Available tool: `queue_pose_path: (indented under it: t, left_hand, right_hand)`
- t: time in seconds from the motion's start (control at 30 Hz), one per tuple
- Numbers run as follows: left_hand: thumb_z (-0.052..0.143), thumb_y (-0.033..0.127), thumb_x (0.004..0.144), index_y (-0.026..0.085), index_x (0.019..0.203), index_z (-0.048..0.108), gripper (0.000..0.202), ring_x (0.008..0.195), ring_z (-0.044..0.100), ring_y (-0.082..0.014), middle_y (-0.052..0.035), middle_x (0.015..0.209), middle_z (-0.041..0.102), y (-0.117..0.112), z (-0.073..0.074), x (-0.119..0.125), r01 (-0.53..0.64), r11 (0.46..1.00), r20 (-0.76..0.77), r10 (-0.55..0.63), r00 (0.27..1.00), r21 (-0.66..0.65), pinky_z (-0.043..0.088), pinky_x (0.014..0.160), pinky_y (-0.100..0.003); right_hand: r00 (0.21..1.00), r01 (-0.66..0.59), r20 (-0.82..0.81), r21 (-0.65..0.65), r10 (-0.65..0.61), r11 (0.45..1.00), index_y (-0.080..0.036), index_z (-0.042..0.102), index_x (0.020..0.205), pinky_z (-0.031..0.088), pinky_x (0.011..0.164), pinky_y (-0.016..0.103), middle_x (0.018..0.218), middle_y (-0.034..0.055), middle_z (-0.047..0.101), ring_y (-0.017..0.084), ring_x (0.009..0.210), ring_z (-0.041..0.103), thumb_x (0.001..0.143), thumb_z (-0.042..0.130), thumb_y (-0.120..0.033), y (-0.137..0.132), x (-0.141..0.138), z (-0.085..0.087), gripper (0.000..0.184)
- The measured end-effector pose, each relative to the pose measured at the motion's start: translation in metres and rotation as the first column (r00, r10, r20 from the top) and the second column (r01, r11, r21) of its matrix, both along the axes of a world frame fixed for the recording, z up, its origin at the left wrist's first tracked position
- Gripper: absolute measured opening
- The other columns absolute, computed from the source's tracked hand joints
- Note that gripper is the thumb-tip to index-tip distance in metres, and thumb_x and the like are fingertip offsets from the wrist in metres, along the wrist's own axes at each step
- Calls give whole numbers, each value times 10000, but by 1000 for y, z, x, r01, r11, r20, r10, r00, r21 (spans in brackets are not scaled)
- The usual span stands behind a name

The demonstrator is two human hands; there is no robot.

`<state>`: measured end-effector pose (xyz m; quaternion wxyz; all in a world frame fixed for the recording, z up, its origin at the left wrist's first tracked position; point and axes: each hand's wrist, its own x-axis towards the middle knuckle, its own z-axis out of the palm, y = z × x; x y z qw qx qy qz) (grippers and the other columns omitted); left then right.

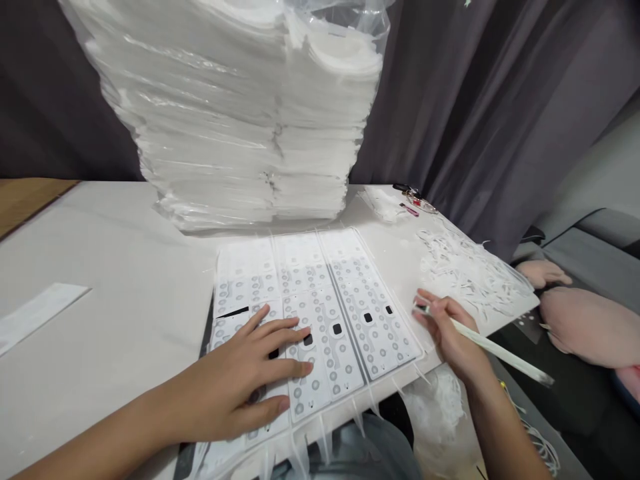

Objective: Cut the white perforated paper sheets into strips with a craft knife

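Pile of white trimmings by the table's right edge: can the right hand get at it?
Probably yes: the trimmings lie just beyond the right hand with nothing between, though it grips a thin white strip.

Left hand (250,373) lies flat, fingers spread, on the white die-cut sheets (320,313) at the desk's (115,320) near edge. Right hand (447,330) grips a thin white stick (493,348) just beside the sheets — scraps pile (470,273) near the right edge; bagged stack (245,113) behind.

A home used for piecework: dark curtain (475,100), pink plush toy (590,327), a table (100,267) bearing a bagged sheet stack (240,113).
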<state>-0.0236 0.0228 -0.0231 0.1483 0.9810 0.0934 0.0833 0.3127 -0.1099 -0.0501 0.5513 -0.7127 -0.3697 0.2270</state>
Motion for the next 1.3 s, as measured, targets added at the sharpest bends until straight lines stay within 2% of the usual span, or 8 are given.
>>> queue_pose_path:
  t: [0.1,0.27,0.43,0.6,0.73,0.87,1.2,1.3]
  left_hand:
    - [575,356,856,379,1202,592,347,1298,429,-317,-10,1370,522,1,0,-1,-50,999,11,50,999,-4,112,1137,-567]
    - [551,387,892,387,1281,535,390,1302,433,-312,-31,1409,488,8,8,-2,59,998,-78,-58,995,13,159,1129,-576]
    - [568,392,884,370,1258,565,375,1312,419,-329,-45,1415,482,4,12,-2,25,998,-92,-30,995,-54,146,1121,-607]
    - [517,407,913,352,1246,574,342,1295,448,-277,-24,1371,532,13,20,-10,-64,961,-64,48,997,-270,280,1113,-492]
    - [432,434,923,227,1006,656,316,971,627,-230,-65,1025,682,42,34,-31,-438,850,-60,441,895,-294,491,816,-344]
    - [501,457,839,220,871,639,276,752,619,-212,-48,857,669,57,40,-52,-701,687,-274,649,710,-189,423,612,-282]
    - [678,352,684,249,923,397,383,654,571,-174,51,694,608,35,28,-47,-735,450,-308,702,642,-507,373,587,-260]
    - [716,319,673,254,956,357,462,641,540,-133,77,711,554,41,27,-53,-606,315,-283,667,689,-731,382,627,-257]
  right_hand:
    - [957,222,164,122,-240,967,-226,512,689,454,988,525,1260,107,611,319,1221,524,794,586,-545,12,5,5,344]
    - [961,-123,-235,98,143,987,-228,459,680,542,871,474,1169,97,667,276,1051,639,796,565,-579,40,-4,7,385]
    - [990,78,104,126,-92,989,-219,511,647,411,1025,492,1291,97,592,300,1276,464,746,621,-560,57,-2,9,372]
    - [968,-20,-247,122,50,992,-211,523,641,521,871,438,1087,88,694,269,1018,638,701,682,-523,58,-1,5,355]
    - [988,104,98,186,-123,977,-199,558,691,531,844,403,1168,112,650,271,1058,617,743,645,-512,56,-10,14,329]
    - [990,-135,50,78,132,988,-206,544,930,496,432,263,935,87,713,128,456,596,786,598,-555,66,-32,42,382]
    - [428,-205,868,-180,254,962,-205,588,928,407,623,331,571,29,556,231,624,585,940,357,-434,150,-90,64,326]
    - [454,-398,817,-171,356,901,-213,560,918,404,604,305,618,17,554,198,613,557,941,346,-436,151,-104,50,310]
